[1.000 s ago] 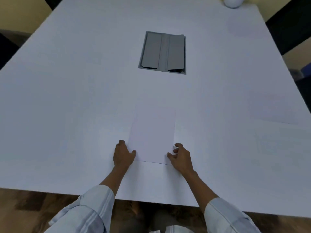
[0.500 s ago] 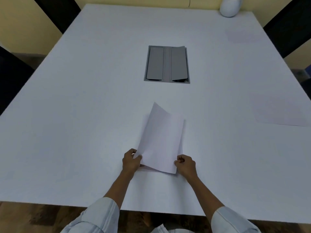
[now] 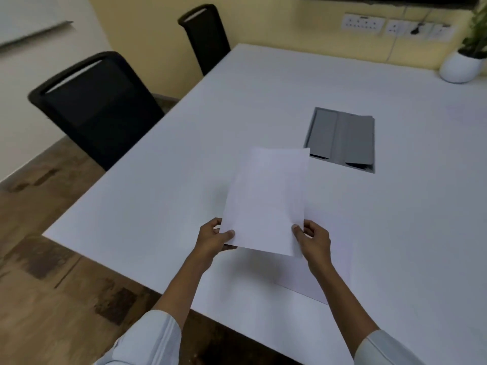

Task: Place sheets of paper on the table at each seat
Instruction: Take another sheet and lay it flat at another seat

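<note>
I hold a stack of white paper sheets lifted off the white table, tilted toward me. My left hand pinches its lower left corner, thumb on top. My right hand pinches the lower right corner. One white sheet lies flat on the table just below and to the right of my hands, partly hidden by my right forearm.
A grey cable hatch is set into the table's middle. Two black chairs stand along the left side. A white plant pot sits at the far right corner. Wall sockets are behind.
I have lifted the stack clear of the table, leaving one sheet lying there. My view has swung left, bringing the left-side chairs into sight.
</note>
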### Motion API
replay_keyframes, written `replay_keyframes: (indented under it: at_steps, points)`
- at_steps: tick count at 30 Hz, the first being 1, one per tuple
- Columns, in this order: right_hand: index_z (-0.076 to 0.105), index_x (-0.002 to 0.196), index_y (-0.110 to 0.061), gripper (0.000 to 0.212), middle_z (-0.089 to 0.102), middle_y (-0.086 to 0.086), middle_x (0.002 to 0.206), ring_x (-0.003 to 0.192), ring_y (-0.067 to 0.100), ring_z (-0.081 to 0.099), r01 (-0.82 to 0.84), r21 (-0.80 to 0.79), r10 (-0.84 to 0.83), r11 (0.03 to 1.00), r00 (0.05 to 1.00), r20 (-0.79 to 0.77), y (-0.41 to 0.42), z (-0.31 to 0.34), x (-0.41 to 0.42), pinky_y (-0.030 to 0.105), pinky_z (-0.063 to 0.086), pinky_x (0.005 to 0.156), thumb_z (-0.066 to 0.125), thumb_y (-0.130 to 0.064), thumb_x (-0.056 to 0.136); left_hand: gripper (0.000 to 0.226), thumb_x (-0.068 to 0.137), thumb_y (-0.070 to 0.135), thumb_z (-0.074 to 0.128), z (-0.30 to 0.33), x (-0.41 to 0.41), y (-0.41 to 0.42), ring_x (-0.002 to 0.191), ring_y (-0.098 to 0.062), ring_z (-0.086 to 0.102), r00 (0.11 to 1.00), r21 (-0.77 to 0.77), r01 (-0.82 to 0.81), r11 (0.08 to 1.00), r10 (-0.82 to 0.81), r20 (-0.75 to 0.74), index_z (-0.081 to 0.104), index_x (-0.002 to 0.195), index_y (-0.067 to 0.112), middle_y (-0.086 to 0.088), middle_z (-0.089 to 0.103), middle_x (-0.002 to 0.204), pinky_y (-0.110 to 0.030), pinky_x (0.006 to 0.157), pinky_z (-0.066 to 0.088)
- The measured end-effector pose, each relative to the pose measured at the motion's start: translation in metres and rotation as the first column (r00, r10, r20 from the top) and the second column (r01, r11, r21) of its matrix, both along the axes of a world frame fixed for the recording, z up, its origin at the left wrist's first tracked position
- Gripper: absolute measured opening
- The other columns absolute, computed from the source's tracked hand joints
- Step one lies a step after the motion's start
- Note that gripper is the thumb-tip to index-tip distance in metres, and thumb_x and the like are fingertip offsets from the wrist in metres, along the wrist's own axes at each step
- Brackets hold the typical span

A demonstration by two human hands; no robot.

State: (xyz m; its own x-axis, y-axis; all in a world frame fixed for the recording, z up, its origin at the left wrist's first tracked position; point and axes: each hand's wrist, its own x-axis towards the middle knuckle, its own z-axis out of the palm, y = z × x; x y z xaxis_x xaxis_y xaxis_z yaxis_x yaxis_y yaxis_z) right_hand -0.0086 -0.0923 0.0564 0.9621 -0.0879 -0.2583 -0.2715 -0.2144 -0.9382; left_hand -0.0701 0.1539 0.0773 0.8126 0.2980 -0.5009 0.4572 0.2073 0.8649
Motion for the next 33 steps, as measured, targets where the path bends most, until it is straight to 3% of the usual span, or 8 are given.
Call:
replay_keyframes:
  at_steps: [3,6,8,12,16,19,26,33]
  points:
    - [0.075,0.108,-0.018,0.017,0.076,0.000,0.108,0.107,0.021,0.070,-0.042,0.014,0.041,0.999,0.998,0.043,0.051,0.020,0.002,0.043,0.057,0.096,0.071,-0.023,0.092,0.035,0.085,-0.002,0.069,0.023,-0.004,0.057,0.099,-0.032,0.070,0.999,0.001,0.023,1.000,-0.023,0.043,0.060,0.118,0.003,-0.018,0.070,0.113,-0.036,0.072,0.062]
    - [0.076,0.096,-0.030,0.010,0.078,-0.006,0.098,0.096,0.018,0.074,-0.092,0.027,0.088,0.995,0.990,0.110,0.106,0.038,-0.005,0.037,0.059,0.086,0.072,-0.021,0.092,0.030,0.088,0.008,0.069,0.044,-0.006,0.123,0.101,-0.028,0.071,0.995,0.057,0.047,0.997,-0.051,0.085,0.063,0.117,0.008,-0.011,0.073,0.113,-0.040,0.084,0.058]
    - [0.076,0.100,-0.027,0.011,0.079,-0.005,0.096,0.090,0.017,0.076,-0.121,0.057,0.111,0.991,0.983,0.147,0.147,0.049,-0.012,0.031,0.060,0.075,0.072,-0.021,0.091,0.025,0.092,0.015,0.066,0.056,-0.007,0.170,0.103,-0.029,0.070,0.991,0.085,0.043,0.995,-0.053,0.126,0.064,0.116,0.010,-0.009,0.073,0.112,-0.045,0.091,0.054]
    - [0.077,0.098,-0.025,0.011,0.080,-0.006,0.092,0.080,0.008,0.077,-0.186,0.130,0.157,0.974,0.966,0.207,0.232,0.075,-0.030,0.015,0.054,0.059,0.073,-0.018,0.091,0.016,0.096,0.020,0.060,0.084,-0.013,0.257,0.097,-0.025,0.072,0.977,0.159,-0.044,0.986,0.009,0.212,0.069,0.107,0.014,-0.007,0.074,0.108,-0.027,0.073,0.056]
    - [0.078,0.100,-0.020,0.011,0.081,-0.002,0.093,0.084,0.014,0.077,-0.230,0.175,0.186,0.957,0.953,0.238,0.311,0.100,-0.040,0.026,0.057,0.067,0.074,-0.019,0.090,0.015,0.097,0.016,0.057,0.107,-0.023,0.332,0.090,-0.024,0.074,0.958,0.196,-0.130,0.972,0.072,0.277,0.070,0.102,0.009,-0.005,0.077,0.099,-0.036,0.077,0.060]
    - [0.079,0.101,-0.018,0.013,0.081,-0.001,0.094,0.087,0.018,0.078,-0.254,0.198,0.198,0.947,0.944,0.265,0.364,0.114,-0.036,0.034,0.059,0.073,0.076,-0.020,0.088,0.014,0.097,0.013,0.057,0.121,-0.026,0.383,0.079,-0.017,0.075,0.939,0.191,-0.186,0.964,0.117,0.324,0.070,0.099,0.008,0.001,0.078,0.088,-0.030,0.067,0.059]
    - [0.081,0.092,-0.024,0.007,0.081,-0.001,0.091,0.084,0.016,0.078,-0.256,0.232,0.174,0.938,0.930,0.324,0.473,0.133,-0.009,0.024,0.058,0.065,0.078,-0.019,0.087,0.014,0.098,0.012,0.056,0.143,-0.007,0.487,0.097,-0.034,0.072,0.914,0.166,-0.204,0.965,0.127,0.386,0.069,0.102,0.008,-0.011,0.075,0.103,-0.043,0.084,0.060]
    - [0.082,0.090,-0.028,0.007,0.081,-0.001,0.088,0.081,0.016,0.079,-0.152,0.272,0.041,0.950,0.926,0.374,0.592,0.148,0.039,0.023,0.060,0.064,0.080,-0.024,0.084,0.019,0.098,0.016,0.057,0.166,0.060,0.609,0.099,-0.026,0.073,0.905,0.150,-0.108,0.983,0.035,0.423,0.067,0.113,0.012,-0.005,0.075,0.110,-0.043,0.086,0.059]
